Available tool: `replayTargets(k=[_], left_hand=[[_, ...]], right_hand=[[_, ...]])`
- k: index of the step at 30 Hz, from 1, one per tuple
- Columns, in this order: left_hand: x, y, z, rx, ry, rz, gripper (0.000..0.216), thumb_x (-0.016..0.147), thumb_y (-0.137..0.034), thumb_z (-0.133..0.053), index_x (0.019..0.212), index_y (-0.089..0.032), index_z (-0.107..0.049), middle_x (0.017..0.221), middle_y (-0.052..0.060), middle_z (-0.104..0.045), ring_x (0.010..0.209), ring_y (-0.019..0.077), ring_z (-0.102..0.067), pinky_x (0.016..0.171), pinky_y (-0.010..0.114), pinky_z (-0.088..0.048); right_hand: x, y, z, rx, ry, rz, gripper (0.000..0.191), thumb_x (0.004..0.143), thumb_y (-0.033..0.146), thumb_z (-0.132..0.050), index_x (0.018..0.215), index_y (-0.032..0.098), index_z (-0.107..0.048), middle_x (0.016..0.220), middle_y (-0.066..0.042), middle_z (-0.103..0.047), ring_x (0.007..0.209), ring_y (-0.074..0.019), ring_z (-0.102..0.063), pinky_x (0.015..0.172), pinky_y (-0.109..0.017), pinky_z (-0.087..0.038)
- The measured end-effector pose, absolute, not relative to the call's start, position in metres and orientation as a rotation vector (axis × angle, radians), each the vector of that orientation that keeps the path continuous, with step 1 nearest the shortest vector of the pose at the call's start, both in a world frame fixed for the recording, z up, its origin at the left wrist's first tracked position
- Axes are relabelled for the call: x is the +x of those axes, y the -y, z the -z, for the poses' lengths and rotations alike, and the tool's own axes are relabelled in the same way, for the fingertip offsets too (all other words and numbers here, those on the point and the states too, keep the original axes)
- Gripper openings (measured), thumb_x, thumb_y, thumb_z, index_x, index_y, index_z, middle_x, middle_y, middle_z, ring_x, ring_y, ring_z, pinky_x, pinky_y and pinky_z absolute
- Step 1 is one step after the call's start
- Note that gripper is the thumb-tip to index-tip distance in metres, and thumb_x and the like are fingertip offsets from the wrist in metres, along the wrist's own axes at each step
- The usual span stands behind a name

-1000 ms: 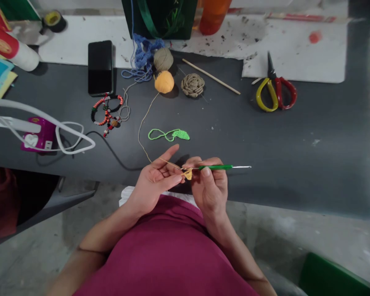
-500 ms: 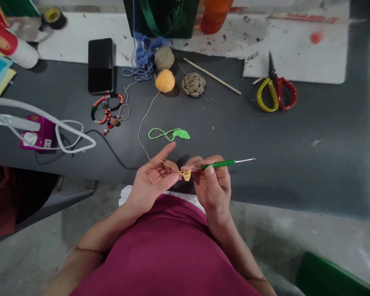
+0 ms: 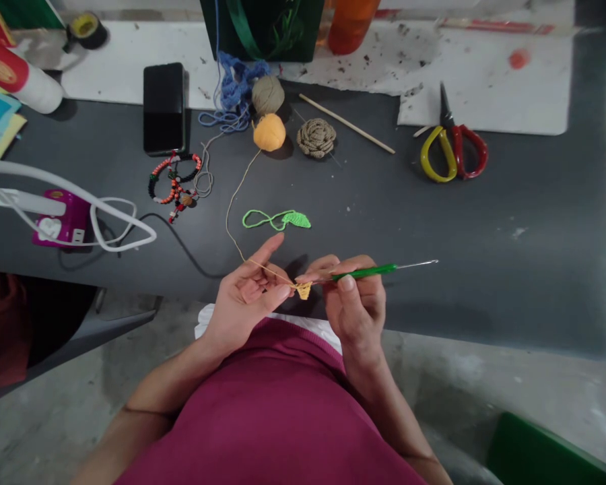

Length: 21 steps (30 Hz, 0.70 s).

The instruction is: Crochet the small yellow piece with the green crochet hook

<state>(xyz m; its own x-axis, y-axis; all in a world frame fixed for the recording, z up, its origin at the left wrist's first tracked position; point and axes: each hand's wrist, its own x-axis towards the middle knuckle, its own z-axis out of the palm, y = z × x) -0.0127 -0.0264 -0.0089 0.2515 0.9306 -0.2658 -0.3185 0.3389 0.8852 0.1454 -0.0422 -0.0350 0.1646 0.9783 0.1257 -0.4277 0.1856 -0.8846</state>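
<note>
Pinching the yellow bit [image 3: 304, 291] is the left hand [image 3: 250, 291], yarn [image 3: 227, 220] strung across it, while the right hand [image 3: 357, 296] has the hook [image 3: 371, 271] pinched pretty snug.

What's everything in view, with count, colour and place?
Hook: one, green-handled, centre
Crochet piece: one, yellow, centre
Yarn balls: two, yellow and taupe, back
Yarn heap: one, blue, back
Rosette: one, taupe, back
Leaf shape: one, lime, centre
Stick: one, beige, back
Scissors: one, red and yellow, right
Phone: one, black, left
Beads: uncounted, mostly orange, left
Adapter: one, purple, left
Cables: several, mostly white, left
Tape: one, black, left
Bottle: one, red and white, left
Bag: one, dark green, back
Container: one, orange, back
Table: one, grey, middle
Shirt: one, magenta, bottom
Left hand: one, bare, centre
Right hand: one, bare, centre
</note>
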Motion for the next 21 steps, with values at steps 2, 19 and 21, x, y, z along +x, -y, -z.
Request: replayTargets(k=[2,19,21], left_hand=[[-0.0129,0.0265,0.0085,0.813,-0.946,-0.984,0.056,0.081,-0.014,-0.080,0.134,-0.029,-0.070,0.083,-0.001,-0.075,0.075,0.0115,-0.066,0.078,0.026,-0.056],[-0.0122,0.0257,0.0039,0.830,-1.020,-0.991,0.038,0.079,-0.016,-0.081,0.116,-0.026,-0.078,0.074,-0.002,-0.070,0.070,0.0118,-0.065,0.076,0.028,-0.057],[-0.0122,0.0256,0.0035,0.839,-1.043,-0.988,0.029,0.078,-0.017,-0.081,0.106,-0.024,-0.080,0.073,-0.001,-0.069,0.069,0.0133,-0.065,0.076,0.031,-0.058]], right_hand=[[0.1456,0.0427,0.0355,-0.805,0.862,-1.170,0.009,0.101,0.031,-0.058,0.100,0.029,-0.067,0.077,0.001,-0.078,0.084,-0.0172,-0.070,0.071,-0.033,-0.058],[0.1484,0.0506,0.0275,-0.942,1.044,-1.014,0.007,0.101,0.027,-0.056,0.103,0.028,-0.063,0.086,-0.001,-0.080,0.087,-0.0207,-0.073,0.078,-0.042,-0.060],[0.1491,0.0509,0.0268,-0.941,1.087,-0.982,0.009,0.101,0.025,-0.055,0.105,0.029,-0.063,0.086,-0.001,-0.081,0.088,-0.0208,-0.072,0.077,-0.042,-0.060]])
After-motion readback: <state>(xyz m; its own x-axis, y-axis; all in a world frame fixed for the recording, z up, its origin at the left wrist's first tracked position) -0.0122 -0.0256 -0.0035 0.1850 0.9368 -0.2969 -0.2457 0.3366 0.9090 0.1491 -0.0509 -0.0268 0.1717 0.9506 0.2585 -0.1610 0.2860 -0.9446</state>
